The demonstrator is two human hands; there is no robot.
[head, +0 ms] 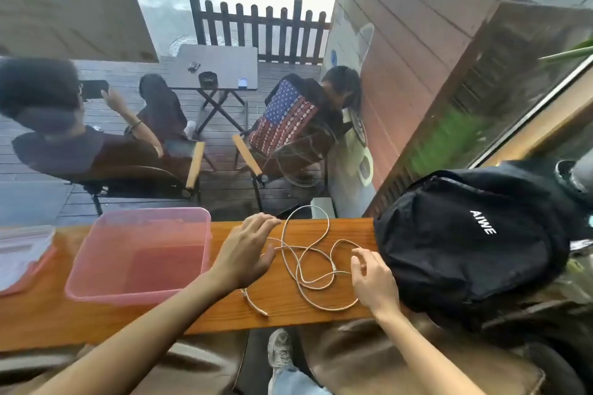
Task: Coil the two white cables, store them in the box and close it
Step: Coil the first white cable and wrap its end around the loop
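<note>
White cables point(309, 261) lie in a loose tangle on the narrow wooden counter point(288, 321), one loop rising past the far edge. My left hand point(247, 250) hovers over the tangle's left side, fingers spread, holding nothing. My right hand point(372, 279) sits at the tangle's right edge with fingers apart, fingertips close to a strand. The pink translucent box point(96, 279) stands open and empty to the left of my left hand. Its clear lid point(22, 250) rests at the far left edge of the counter.
A black backpack point(465, 240) fills the counter's right end, right beside my right hand. A window pane runs along the counter's far edge; beyond it two people sit on chairs on a deck. My knees and a shoe show below the counter.
</note>
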